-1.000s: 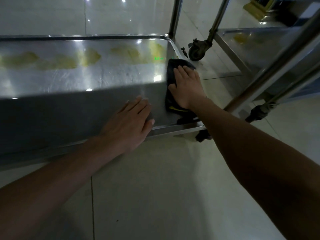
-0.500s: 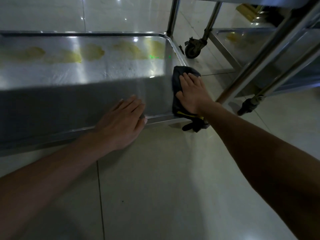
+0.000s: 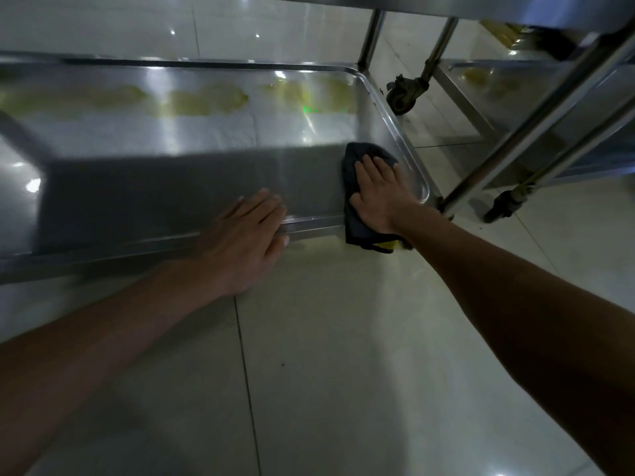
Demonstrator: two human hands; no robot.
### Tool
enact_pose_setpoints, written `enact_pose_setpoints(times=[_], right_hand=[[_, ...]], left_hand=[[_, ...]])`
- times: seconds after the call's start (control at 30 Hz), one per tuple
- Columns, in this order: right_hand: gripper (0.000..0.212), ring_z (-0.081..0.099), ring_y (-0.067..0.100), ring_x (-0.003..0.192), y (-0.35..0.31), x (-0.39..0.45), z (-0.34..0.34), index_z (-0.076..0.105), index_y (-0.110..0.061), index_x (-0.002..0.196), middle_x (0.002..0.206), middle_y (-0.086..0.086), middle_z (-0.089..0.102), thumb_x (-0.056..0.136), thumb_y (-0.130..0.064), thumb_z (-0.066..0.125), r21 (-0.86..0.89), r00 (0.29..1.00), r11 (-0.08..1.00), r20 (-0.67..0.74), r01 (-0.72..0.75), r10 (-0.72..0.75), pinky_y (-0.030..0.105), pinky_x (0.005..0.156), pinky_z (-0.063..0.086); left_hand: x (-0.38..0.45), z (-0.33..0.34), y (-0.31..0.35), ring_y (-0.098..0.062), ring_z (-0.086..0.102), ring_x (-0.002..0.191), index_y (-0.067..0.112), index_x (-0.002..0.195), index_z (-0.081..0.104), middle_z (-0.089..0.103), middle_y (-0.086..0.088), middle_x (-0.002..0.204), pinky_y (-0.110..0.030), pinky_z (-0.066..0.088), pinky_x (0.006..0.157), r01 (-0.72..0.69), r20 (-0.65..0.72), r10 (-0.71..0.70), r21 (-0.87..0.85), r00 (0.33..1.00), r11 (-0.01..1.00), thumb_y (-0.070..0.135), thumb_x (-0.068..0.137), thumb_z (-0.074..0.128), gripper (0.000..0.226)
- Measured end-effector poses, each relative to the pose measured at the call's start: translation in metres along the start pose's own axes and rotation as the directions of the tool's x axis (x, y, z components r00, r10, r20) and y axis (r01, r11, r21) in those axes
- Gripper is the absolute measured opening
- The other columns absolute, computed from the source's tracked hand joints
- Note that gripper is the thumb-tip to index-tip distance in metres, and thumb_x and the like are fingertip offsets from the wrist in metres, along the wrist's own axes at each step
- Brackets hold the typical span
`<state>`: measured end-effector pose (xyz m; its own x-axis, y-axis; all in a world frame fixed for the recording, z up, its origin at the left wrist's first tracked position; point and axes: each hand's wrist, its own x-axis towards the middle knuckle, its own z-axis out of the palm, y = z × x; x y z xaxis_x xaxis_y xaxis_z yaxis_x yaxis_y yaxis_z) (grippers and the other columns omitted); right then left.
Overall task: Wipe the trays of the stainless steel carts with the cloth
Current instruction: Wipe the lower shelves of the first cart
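Tray [image 3: 103, 187] of the low steel cart stretched across the left w/ yellowish smears [image 3: 196, 103] along its far side and a dark shadow over the near half. Left hand [image 3: 245, 235] lay flat on the near rim, fingers straight, gripping nothing. Further right, the cloth [image 3: 354, 166], dark grey and folded w/ a yellow edge showing at its near end, sat in the tray's near-right corner and hung over the rim. Right hand [image 3: 379, 194] pressed it down, palm flat, fingers extended, not curled round it. At far right a 2nd cart [image 3: 481, 87] stood near, w/ a castor [image 3: 405, 94] just beside the tray's corner.
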<state>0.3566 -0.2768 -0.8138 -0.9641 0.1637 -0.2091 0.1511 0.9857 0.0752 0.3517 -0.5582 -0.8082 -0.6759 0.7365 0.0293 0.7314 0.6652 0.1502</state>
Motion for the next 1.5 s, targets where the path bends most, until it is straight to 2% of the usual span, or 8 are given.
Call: enact_pose_setpoints(times=[0.1, 0.3, 0.47, 0.7, 1.0, 1.3, 1.5], right_hand=[[0.067, -0.007, 0.027, 0.155, -0.034, -0.004, -0.003, 0.000, -0.010, 0.160, 0.168, 0.010, -0.005, 0.105, -0.040, 0.022, -0.018, 0.999, 0.999, -0.005, 0.039, -0.039, 0.048, 0.124, -0.006], [0.066, -0.007, 0.026, 0.155, -0.109, -0.007, -0.012, 0.000, -0.010, 0.160, 0.168, 0.010, -0.005, 0.105, -0.040, 0.022, -0.067, 0.991, 0.989, -0.014, 0.132, -0.133, 0.048, 0.124, -0.006], [0.066, -0.010, 0.027, 0.154, -0.167, -0.006, -0.018, -0.003, -0.009, 0.160, 0.168, 0.010, -0.009, 0.106, -0.040, 0.020, -0.076, 0.973, 0.970, 0.010, 0.230, -0.230, 0.049, 0.124, -0.007], [0.069, -0.010, 0.027, 0.154, -0.236, 0.004, -0.023, 0.000, -0.011, 0.161, 0.168, 0.009, -0.008, 0.105, -0.041, 0.029, -0.042, 0.940, 0.939, 0.012, 0.342, -0.341, 0.050, 0.124, -0.007], [0.069, -0.011, 0.027, 0.154, -0.321, 0.015, -0.027, -0.001, -0.015, 0.161, 0.168, 0.007, -0.008, 0.105, -0.043, 0.030, -0.054, 0.902, 0.900, 0.009, 0.432, -0.433, 0.049, 0.123, -0.007], [0.071, -0.016, 0.024, 0.153, -0.405, 0.024, -0.043, -0.003, -0.017, 0.161, 0.168, 0.004, -0.013, 0.106, -0.045, 0.034, -0.003, 0.841, 0.844, 0.080, 0.536, -0.534, 0.049, 0.123, -0.009], [0.074, -0.015, 0.024, 0.154, -0.453, 0.031, -0.050, 0.001, -0.016, 0.161, 0.168, 0.004, -0.010, 0.105, -0.045, 0.041, 0.040, 0.804, 0.807, 0.081, 0.589, -0.590, 0.050, 0.123, -0.009]], left_hand=[[-0.023, 0.000, -0.019, -0.027, 0.028, 0.146, 0.008, 0.143, 0.045, 0.039, -0.010, 0.154, -0.045, 0.024, 0.118, -0.017, 0.010, 0.017, 0.024, 1.000, 1.000, 0.050, 0.094, 0.017, 0.070], [-0.072, -0.005, -0.055, -0.030, 0.031, 0.144, 0.005, 0.138, 0.051, 0.043, -0.013, 0.150, -0.048, 0.026, 0.116, 0.054, -0.020, -0.055, -0.049, 0.998, 0.997, 0.048, 0.095, 0.023, 0.067], [-0.109, -0.007, -0.083, -0.026, 0.024, 0.148, 0.007, 0.145, 0.044, 0.036, -0.010, 0.155, -0.045, 0.021, 0.119, 0.127, -0.027, -0.129, -0.070, 0.991, 0.989, 0.050, 0.093, 0.019, 0.072], [-0.157, -0.013, -0.128, -0.025, 0.031, 0.145, 0.006, 0.141, 0.048, 0.042, -0.010, 0.152, -0.045, 0.028, 0.117, 0.204, -0.076, -0.207, -0.055, 0.975, 0.978, 0.046, 0.095, 0.027, 0.065], [-0.220, -0.020, -0.179, -0.027, 0.034, 0.143, 0.003, 0.142, 0.047, 0.044, -0.013, 0.150, -0.046, 0.030, 0.116, 0.306, -0.091, -0.306, -0.010, 0.948, 0.952, 0.045, 0.096, 0.029, 0.064], [-0.274, -0.027, -0.219, -0.022, 0.020, 0.149, 0.008, 0.149, 0.036, 0.032, -0.008, 0.157, -0.042, 0.020, 0.121, 0.362, -0.068, -0.361, 0.003, 0.930, 0.932, 0.045, 0.097, 0.025, 0.065], [-0.295, -0.035, -0.232, -0.025, 0.029, 0.145, 0.005, 0.146, 0.041, 0.040, -0.011, 0.153, -0.044, 0.026, 0.118, 0.446, -0.127, -0.451, -0.072, 0.883, 0.892, 0.040, 0.096, 0.026, 0.063]])
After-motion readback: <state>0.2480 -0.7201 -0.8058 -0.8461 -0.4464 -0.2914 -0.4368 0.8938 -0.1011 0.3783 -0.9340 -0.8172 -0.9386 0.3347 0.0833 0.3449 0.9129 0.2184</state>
